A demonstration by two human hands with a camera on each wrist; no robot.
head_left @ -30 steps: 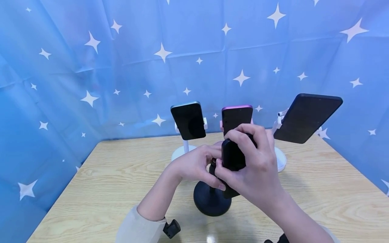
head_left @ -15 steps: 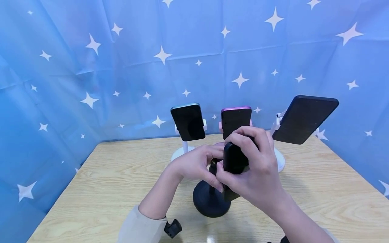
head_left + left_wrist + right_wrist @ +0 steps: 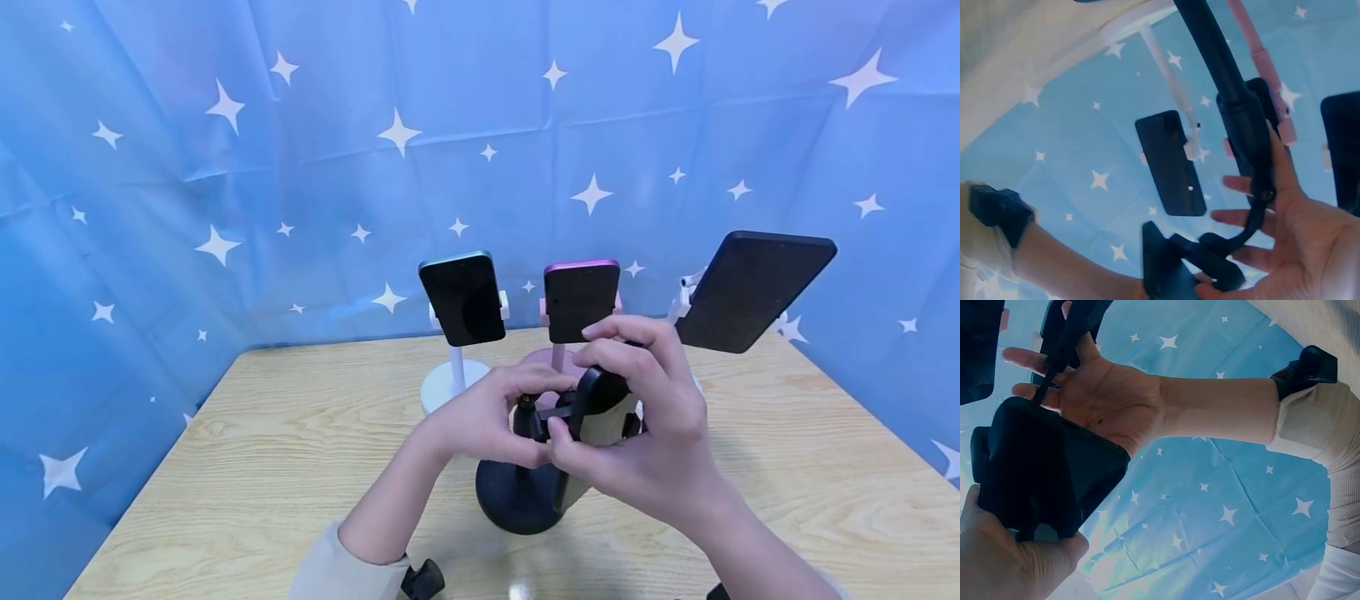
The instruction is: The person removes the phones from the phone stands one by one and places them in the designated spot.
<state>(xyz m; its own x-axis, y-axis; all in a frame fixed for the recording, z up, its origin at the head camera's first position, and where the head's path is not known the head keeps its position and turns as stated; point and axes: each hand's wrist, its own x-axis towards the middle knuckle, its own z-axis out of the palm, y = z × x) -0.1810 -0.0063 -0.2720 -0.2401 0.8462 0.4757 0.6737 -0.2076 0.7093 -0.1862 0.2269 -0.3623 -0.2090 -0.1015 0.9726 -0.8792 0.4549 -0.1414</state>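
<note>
A black phone stand (image 3: 519, 500) stands on the table, its round base below both hands. At its upper joint, my left hand (image 3: 480, 417) curls around the neck (image 3: 1244, 128), thumb on the near side. My right hand (image 3: 652, 417) grips a dark phone (image 3: 600, 433) at the stand's top, fingers over the far edge and thumb on the near one. Dark holder parts (image 3: 553, 417) show between the hands. The phone is tilted and partly covered by the right fingers. In the right wrist view, its dark slab (image 3: 1060, 462) fills the space above the right thumb.
Behind stand a blue-edged phone (image 3: 465, 300) on a white stand (image 3: 442, 385) and a purple-edged phone (image 3: 581, 300) on a pink stand (image 3: 557, 360). A larger dark tablet-like device (image 3: 757, 292) tilts at the right. A star-patterned blue curtain (image 3: 315, 192) hangs beyond the wooden table (image 3: 315, 417).
My right hand has shifted slightly right, turning the phone so more of its side shows. Holder parts between the hands have come into view. My left hand stays at the stand's neck.
</note>
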